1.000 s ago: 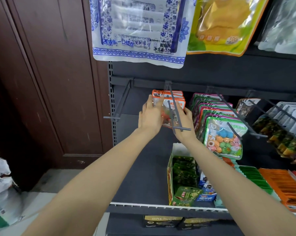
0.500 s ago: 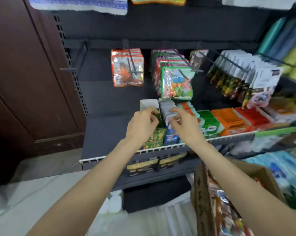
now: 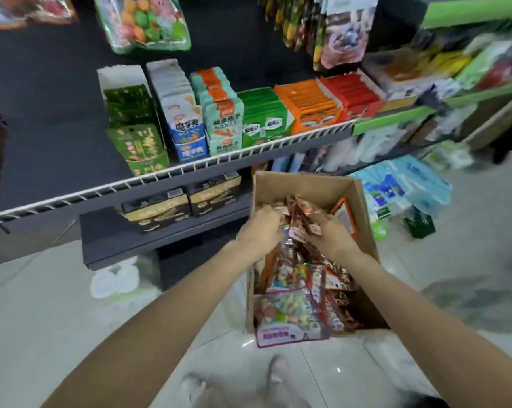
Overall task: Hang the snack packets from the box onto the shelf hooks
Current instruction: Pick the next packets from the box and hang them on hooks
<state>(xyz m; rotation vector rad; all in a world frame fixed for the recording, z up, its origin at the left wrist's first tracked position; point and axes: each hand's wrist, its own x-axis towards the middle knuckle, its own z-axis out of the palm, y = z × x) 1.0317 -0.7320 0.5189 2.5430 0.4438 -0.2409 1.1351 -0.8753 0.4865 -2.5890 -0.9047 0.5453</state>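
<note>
Seen from a head-worn camera looking down, an open brown cardboard box (image 3: 307, 184) stands on a pale tiled floor, just in front of a dark shop shelf (image 3: 172, 172) with a white wire front rail. To the left of the box and above it, the shelf carries upright cartons, green, blue, teal, then flat green, orange and red packs. Inside the box lies a loose heap of snack packets (image 3: 296, 290): glossy, crinkled pouches with red-brown borders and clear windows showing small multicoloured sweets (motion blur hides the print). The nearest packet leans over the box's near edge, showing a pink and white label strip. The left hand (image 3: 259, 235) reaches into the far part of the box, fingers curled down among the packets; whether it grips one cannot be told. Just right of it, the right hand (image 3: 333, 234) pinches the top of a packet between curled fingers and thumb.
</note>
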